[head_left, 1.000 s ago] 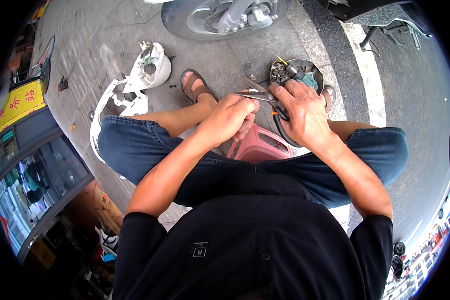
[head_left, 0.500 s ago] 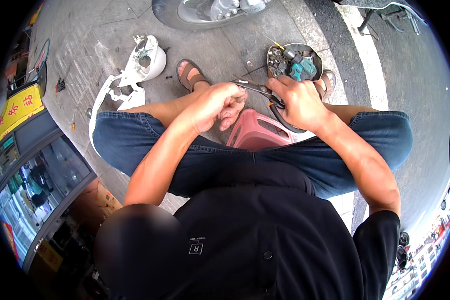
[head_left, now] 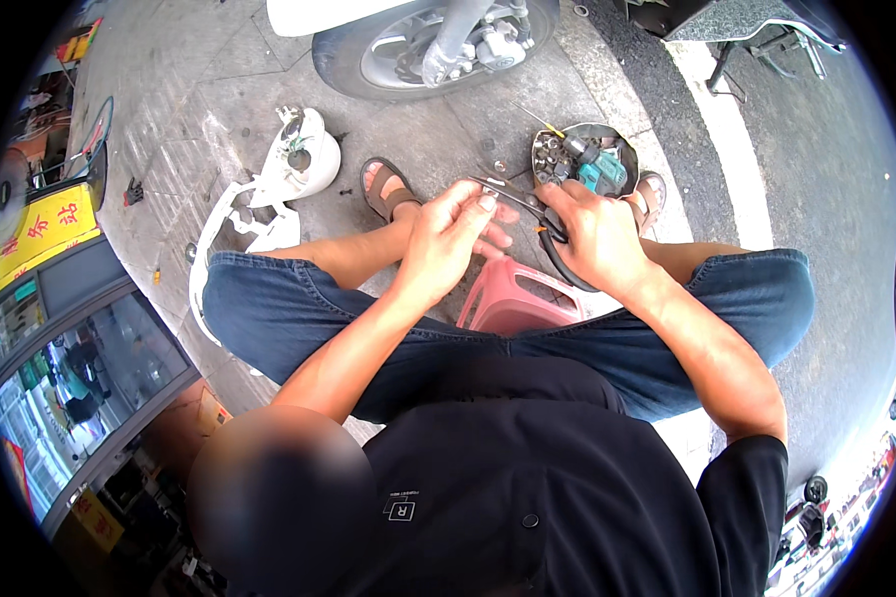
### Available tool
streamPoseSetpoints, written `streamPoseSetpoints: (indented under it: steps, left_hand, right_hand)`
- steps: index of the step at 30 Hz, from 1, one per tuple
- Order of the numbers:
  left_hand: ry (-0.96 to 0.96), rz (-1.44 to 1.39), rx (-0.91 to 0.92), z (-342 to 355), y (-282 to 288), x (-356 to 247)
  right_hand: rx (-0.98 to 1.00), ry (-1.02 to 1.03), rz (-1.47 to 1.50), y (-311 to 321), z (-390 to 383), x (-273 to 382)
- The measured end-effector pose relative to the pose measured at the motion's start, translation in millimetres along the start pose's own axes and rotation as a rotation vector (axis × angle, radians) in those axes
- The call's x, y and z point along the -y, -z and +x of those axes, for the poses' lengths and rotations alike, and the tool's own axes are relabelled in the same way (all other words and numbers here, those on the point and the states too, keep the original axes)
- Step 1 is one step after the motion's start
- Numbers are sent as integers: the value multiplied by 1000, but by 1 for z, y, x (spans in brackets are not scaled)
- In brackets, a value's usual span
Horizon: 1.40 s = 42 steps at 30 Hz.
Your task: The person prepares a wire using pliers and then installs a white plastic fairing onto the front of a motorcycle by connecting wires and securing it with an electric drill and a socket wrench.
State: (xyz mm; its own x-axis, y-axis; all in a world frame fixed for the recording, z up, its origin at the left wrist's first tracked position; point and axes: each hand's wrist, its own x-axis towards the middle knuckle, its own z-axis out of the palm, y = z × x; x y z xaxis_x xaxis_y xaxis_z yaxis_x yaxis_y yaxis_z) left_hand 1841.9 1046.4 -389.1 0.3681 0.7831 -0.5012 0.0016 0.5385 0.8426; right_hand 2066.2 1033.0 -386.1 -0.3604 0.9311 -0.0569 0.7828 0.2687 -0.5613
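With twelve o'clock straight ahead of the person, a pink stool (head_left: 498, 310) stands nearest, at twelve, between the legs. Beyond it, at one o'clock, the right hand (head_left: 597, 227) is closed around the black handles of the scissors (head_left: 531, 202). Their blades point toward ten o'clock and reach the left hand (head_left: 448, 234), which is at eleven. Its thumb and forefinger come close together by the blade tips, the other fingers loosely bent; whether they pinch something small, I cannot tell.

The handling appears to be in the middle: the blades are at the fingers, but no finished cut is visible, and how much is left cannot be judged.

Farther, at one o'clock, a tray (head_left: 623, 151) holds small metal parts and a teal drill (head_left: 600, 176). Between ten and eleven lies a white panel (head_left: 321, 164), apparently already detached. Farthest, near twelve, is a wheel (head_left: 340, 72).
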Motion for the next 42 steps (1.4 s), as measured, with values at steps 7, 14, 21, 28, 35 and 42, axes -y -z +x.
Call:
streamPoseSetpoints:
  steps: [7,14,21,28,35,42]
  left_hand:
    - [-98,34,-35,7,0,0]
    - [-27,155,-11,3,0,-11]
    - [134,121,35,4,4,-20]
    - [166,176,28,1,8,-18]
    - [234,76,111,-3,14,-14]
    - [261,-7,167,2,18,-9]
  right_hand:
    - [-29,-39,27,2,6,4]
    - [-43,24,-25,4,10,4]
    - [-42,59,-67,4,9,7]
    - [1,105,-70,2,6,7]
    - [90,61,-36,-6,-4,1]
    - [42,92,-4,-6,-7,-4]
